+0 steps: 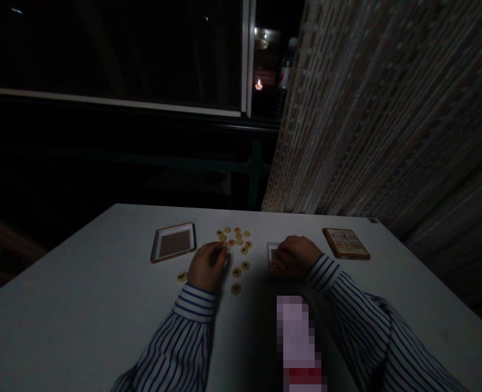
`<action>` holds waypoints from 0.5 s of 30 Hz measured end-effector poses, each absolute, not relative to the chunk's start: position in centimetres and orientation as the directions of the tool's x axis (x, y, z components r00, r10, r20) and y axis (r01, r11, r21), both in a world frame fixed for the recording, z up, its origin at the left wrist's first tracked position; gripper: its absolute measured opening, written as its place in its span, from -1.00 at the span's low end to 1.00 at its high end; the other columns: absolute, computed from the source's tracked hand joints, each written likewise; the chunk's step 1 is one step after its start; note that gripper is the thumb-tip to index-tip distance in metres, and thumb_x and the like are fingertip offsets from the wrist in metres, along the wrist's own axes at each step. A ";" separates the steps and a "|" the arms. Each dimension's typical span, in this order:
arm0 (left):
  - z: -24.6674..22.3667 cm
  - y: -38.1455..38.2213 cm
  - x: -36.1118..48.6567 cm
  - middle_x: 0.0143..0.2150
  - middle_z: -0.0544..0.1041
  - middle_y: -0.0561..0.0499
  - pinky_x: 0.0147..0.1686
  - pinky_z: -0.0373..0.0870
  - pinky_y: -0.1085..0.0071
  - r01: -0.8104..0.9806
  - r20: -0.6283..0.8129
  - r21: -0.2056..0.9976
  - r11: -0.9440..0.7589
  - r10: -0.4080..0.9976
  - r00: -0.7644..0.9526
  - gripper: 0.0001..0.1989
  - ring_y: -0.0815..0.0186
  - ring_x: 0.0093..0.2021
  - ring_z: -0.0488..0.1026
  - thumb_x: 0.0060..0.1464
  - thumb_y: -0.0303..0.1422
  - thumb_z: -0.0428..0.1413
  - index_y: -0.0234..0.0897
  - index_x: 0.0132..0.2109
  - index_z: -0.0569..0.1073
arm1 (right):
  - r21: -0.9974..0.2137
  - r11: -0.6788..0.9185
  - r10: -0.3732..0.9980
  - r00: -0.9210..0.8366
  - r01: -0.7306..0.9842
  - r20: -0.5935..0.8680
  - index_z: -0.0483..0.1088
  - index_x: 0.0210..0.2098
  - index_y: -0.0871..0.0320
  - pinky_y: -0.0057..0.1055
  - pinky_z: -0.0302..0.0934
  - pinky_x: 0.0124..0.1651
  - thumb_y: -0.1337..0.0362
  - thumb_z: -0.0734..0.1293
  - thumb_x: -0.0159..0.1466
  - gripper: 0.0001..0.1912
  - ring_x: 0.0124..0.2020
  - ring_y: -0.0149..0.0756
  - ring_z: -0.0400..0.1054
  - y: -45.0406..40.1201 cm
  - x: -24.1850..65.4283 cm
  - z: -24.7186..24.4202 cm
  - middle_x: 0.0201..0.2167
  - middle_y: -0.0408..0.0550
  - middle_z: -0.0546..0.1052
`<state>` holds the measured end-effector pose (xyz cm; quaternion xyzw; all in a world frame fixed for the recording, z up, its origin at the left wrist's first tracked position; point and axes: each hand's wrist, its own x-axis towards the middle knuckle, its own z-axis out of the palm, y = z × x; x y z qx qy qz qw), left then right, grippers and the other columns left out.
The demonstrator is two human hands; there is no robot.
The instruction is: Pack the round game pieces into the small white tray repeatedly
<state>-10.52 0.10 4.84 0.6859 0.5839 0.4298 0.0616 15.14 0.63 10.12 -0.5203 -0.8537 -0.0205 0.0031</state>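
Observation:
Several round, pale wooden discs with red or dark characters [236, 272] lie scattered on the white table [102, 305]. My left hand [207, 265] is at their left side, fingers curled; what it holds, if anything, is too dark to see. One disc [182, 277] lies just left of that hand. My right hand [298, 254] reaches over a small white-walled box [270, 251], its fingers hidden inside or behind the hand. Some discs [274, 265] show in the box beneath the right hand.
An open, shallow box lid [174, 243] lies at the left. A closed box with a printed cover [347, 243] is at the right. Behind the table are a dark window, a string curtain [347, 109] and a bottle [285, 73]. A pixelated patch covers the front.

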 end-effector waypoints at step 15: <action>1.0 0.4 -12.1 -0.18 0.50 -0.07 -0.16 0.28 0.29 0.926 0.391 0.339 -0.166 0.920 0.022 -0.68 0.18 -0.18 0.40 -0.04 -0.29 -0.03 -0.25 -0.11 0.40 | 0.063 0.597 0.802 -0.594 0.800 -0.061 0.37 -0.21 0.08 -0.36 0.14 -0.23 0.22 0.05 0.23 -0.69 -0.19 -0.27 0.30 3.2 6.6 8.5 -0.23 -0.02 0.44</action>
